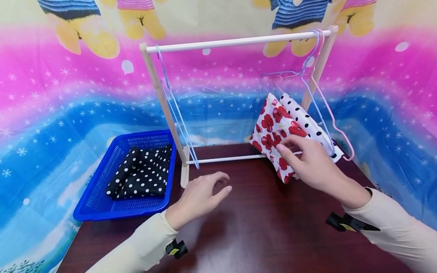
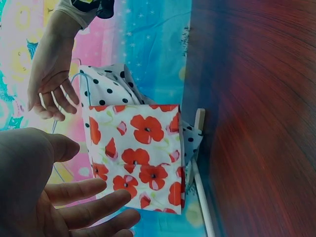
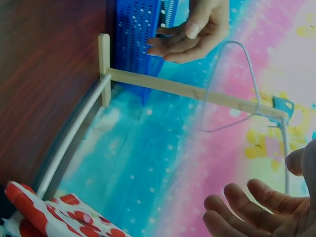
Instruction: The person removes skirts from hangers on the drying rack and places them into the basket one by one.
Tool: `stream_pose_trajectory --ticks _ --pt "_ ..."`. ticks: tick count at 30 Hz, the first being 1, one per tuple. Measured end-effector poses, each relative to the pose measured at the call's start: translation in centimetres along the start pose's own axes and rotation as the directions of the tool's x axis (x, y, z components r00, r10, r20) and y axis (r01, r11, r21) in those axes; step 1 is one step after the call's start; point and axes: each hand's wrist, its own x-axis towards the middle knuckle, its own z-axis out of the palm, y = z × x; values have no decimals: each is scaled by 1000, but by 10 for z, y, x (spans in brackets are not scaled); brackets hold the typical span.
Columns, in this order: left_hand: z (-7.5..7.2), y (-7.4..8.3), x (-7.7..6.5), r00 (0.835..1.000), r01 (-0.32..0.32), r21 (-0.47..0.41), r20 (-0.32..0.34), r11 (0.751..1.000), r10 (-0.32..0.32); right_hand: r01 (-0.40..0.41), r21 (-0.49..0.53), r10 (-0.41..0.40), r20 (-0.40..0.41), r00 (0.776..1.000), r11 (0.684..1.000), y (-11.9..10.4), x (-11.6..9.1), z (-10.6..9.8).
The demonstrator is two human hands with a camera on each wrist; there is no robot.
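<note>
My left hand hovers over the table in front of the rack, holding nothing, its fingers loosely bent. Farther right, my right hand overlaps the red-flowered white cloth in the head view. Its fingers are relaxed around empty space in the right wrist view. The flowered cloth drapes folded from a blue hanger. Behind it a white cloth with black dots hangs on a pink hanger. Both hangers are hooked at the right end of the wooden rack's rail.
A bare light-blue hanger hangs at the rail's left end. Left of the rack stands a blue basket, holding a folded black cloth with white dots. All stand on a dark red-brown table, with a patterned curtain behind.
</note>
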Motion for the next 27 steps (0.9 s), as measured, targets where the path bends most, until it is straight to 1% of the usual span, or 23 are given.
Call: stream_pose_trajectory --ticks 5,10,14,17,23,27 --pt "2 7 4 1000 -12 -7 8 1000 12 5 -8 -5 -66 998 1000 1 -1 -13" --pt "6 12 10 1000 -13 -11 24 1000 13 -22 -9 20 -122 992 1000 2 1 -25" --pt "10 17 16 999 -21 -24 40 999 22 -3 8 4 -167 986 1000 6 4 -33" --pt "14 21 21 998 -26 -44 51 999 28 -2 11 4 -175 984 1000 10 8 -37" --pt "20 28 29 998 -38 -75 54 996 42 -47 0 46 -167 985 999 14 12 -43" --pt "23 31 32 997 -31 -81 67 996 37 -66 -10 64 -149 987 998 17 13 -46"
